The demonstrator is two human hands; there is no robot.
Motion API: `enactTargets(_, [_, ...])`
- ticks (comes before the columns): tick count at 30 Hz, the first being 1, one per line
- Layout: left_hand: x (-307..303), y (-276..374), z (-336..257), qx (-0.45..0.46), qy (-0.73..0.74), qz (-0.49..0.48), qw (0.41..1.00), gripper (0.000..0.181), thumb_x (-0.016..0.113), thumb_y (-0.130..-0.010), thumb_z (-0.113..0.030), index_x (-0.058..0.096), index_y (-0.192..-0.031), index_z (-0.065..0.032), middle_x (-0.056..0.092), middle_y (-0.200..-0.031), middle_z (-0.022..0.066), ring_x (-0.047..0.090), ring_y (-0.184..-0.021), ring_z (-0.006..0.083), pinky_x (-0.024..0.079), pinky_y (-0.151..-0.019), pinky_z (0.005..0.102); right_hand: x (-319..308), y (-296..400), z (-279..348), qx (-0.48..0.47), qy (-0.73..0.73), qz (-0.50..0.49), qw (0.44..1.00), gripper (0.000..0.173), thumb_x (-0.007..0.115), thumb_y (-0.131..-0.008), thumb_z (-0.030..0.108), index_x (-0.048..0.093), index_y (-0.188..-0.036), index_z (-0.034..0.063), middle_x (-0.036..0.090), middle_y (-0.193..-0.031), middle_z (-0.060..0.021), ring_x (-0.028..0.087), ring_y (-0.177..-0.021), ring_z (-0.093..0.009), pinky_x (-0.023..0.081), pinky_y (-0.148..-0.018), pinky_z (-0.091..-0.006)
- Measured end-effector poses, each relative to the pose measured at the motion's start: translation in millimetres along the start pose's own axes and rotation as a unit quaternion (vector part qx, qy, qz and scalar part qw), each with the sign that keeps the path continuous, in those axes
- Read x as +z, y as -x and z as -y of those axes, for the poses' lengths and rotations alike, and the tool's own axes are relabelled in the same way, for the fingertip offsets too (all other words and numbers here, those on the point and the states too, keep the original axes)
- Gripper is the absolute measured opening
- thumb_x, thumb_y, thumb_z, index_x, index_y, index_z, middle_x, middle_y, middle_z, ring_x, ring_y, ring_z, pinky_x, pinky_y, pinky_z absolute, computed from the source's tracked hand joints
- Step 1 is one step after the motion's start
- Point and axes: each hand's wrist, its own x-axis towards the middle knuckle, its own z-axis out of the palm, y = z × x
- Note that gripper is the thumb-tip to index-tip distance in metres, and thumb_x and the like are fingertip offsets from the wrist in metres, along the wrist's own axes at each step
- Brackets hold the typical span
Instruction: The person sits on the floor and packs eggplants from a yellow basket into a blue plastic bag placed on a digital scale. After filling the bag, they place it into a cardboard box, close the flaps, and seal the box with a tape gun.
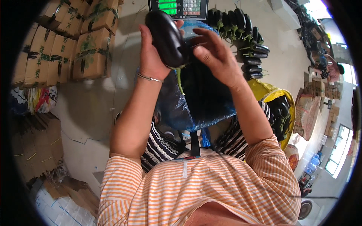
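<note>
A glossy dark purple eggplant (167, 38) lies in my left hand (154, 60), its green stem pointing down towards me. The thumb and fingers wrap its sides, and a bracelet circles the wrist. My right hand (217, 56) hovers at the eggplant's right side with its fingers apart. Whether its fingertips touch the skin is unclear. Below both hands, between my knees, a translucent blue plastic bag (176, 108) spreads out around a dark interior whose contents I cannot make out. Just beyond the eggplant stands a digital scale (193, 8) with lit green displays and a keypad.
Several eggplants (251, 60) lie in a curved row on the floor. At right, a yellow sack (292, 113) holds more. Taped cardboard boxes (93, 53) are stacked at left, above flattened cardboard (36, 138). Another person (333, 70) is at the far right.
</note>
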Motion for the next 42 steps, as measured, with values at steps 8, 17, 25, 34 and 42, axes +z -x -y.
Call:
enactTargets(8, [20,1,11,-0.036,-0.003,-0.032,0.999,0.077,0.034,-0.086,-0.068,0.04,-0.134,-0.0086,0.046,-0.136,0.0134,0.046,-0.122,0.0277,0.036,-0.103,0.0417,-8,6,14,0.17,-0.106,-0.007,0.98,0.063,0.074,-0.072,0.017,0.048,-0.127,-0.0003,0.058,-0.109,-0.0066,0.053,-0.103,-0.017,0.04,-0.092,-0.0295])
enactTargets(17, [-41,-5,-13,-0.152,-0.181,-0.154,0.959,0.039,0.059,-0.088,-0.036,0.058,-0.117,-0.0094,0.053,-0.125,0.0061,0.043,-0.116,0.023,0.036,-0.092,0.0378,-38,16,58,-0.018,0.62,0.206,0.757,0.036,0.057,-0.076,0.014,0.059,-0.111,0.0147,0.054,-0.103,-0.0051,0.044,-0.118,-0.022,0.019,-0.109,-0.0498])
enactTargets(25, [-22,-5,-10,-0.141,-0.189,-0.163,0.958,0.043,0.055,-0.091,-0.032,0.052,-0.122,-0.003,0.044,-0.134,0.0141,0.033,-0.13,0.0296,0.03,-0.102,0.0436,14,34,-99,-0.02,0.611,0.475,0.633,0.036,0.052,-0.086,0.018,0.058,-0.12,0.0289,0.036,-0.142,-0.0065,0.021,-0.137,-0.029,0.012,-0.11,-0.0586])
enactTargets(34, [-19,-6,-8,-0.147,-0.181,-0.185,0.955,0.043,0.054,-0.091,-0.031,0.05,-0.124,-0.0024,0.046,-0.131,0.0138,0.037,-0.126,0.0267,0.032,-0.102,0.0424,10,83,-266,0.153,0.472,0.373,0.784,0.038,0.05,-0.089,0.029,0.055,-0.124,0.0174,0.032,-0.145,-0.0097,0.03,-0.133,-0.033,0.023,-0.111,-0.0393])
enactTargets(42, [-15,-9,-10,-0.148,-0.175,-0.182,0.956,0.043,0.053,-0.092,-0.03,0.05,-0.125,-0.0024,0.044,-0.132,0.0143,0.035,-0.128,0.0271,0.031,-0.103,0.0421,-13,89,-261,0.223,0.368,0.108,0.896,0.042,0.045,-0.092,0.027,0.048,-0.132,0.0145,0.044,-0.137,-0.0141,0.04,-0.126,-0.03,0.025,-0.11,-0.0378])
